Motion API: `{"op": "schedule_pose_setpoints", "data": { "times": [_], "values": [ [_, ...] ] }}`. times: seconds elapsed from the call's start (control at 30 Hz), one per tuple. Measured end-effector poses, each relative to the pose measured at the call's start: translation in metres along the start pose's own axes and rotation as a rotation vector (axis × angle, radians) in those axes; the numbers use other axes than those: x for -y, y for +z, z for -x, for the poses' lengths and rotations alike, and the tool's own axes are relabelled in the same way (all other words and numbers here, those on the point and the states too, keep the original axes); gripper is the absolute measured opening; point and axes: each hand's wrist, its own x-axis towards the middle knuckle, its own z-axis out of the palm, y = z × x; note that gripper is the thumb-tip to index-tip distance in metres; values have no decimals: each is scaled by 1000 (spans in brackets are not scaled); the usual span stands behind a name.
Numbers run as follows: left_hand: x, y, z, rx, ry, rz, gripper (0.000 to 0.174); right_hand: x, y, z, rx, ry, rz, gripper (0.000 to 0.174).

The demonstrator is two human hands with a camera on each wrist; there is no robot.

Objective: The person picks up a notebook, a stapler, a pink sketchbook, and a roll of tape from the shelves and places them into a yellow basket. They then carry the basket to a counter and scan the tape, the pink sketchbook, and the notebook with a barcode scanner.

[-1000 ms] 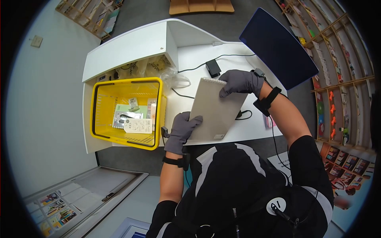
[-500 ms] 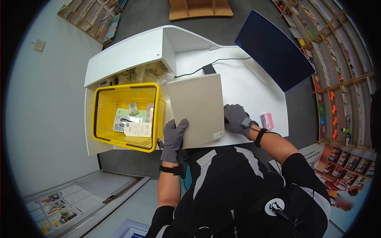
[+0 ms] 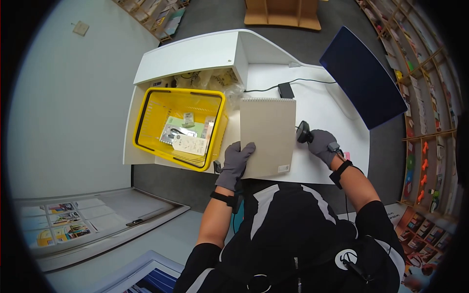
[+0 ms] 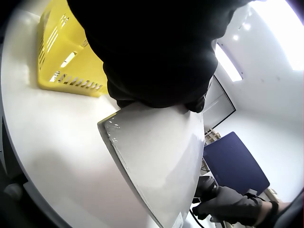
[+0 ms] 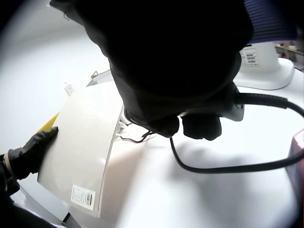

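Note:
A beige wire-bound sketchpad [image 3: 267,134] is held up over the white desk, its binding at the far edge. My gloved left hand [image 3: 235,161] grips its left side, thumb on the cover and the other fingers hidden behind. A white barcode label [image 5: 83,196] is on the cover's near right corner. To the right of the pad, my gloved right hand [image 3: 322,145] grips a black handheld barcode scanner [image 3: 304,132], whose head points toward the pad. The scanner's cable [image 5: 261,99] loops below the hand in the right wrist view.
Left of the pad stands a yellow basket [image 3: 218,144] with several packaged stationery items inside. A dark monitor [image 3: 364,78] is at the right back, near a small black box [image 3: 285,91]. A pink box [image 3: 347,156] lies partly hidden behind the right wrist. Plastic bags [image 3: 222,78] fill the shelf opening.
My right hand let go of the pad's top edge, moved down to the desk on the right, and now holds the scanner raised. The pad has straightened in my left hand.

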Motion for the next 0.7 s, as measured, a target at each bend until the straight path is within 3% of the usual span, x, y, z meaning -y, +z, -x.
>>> {"op": "schedule_pose_setpoints", "data": {
  "times": [0.1, 0.2, 0.23, 0.33, 0.47, 0.7],
  "values": [
    [-2, 9, -1, 27, -43, 336, 37, -18, -36, 18, -41, 108, -54, 23],
    [17, 22, -13, 24, -73, 281, 43, -15, -60, 30, 87, 85, -434, 24],
    [22, 24, -19, 16, -84, 245, 46, -11, -65, 32, 85, 93, -432, 24],
    [28, 30, -33, 46, -152, 201, 48, 3, -72, 43, 325, -98, -528, 30],
    [41, 36, -40, 57, -182, 107, 50, 26, -57, 49, 479, -126, -308, 31],
    [65, 32, -49, 84, -278, 0, 61, 17, -17, 55, 527, -175, -150, 29]
  ]
}}
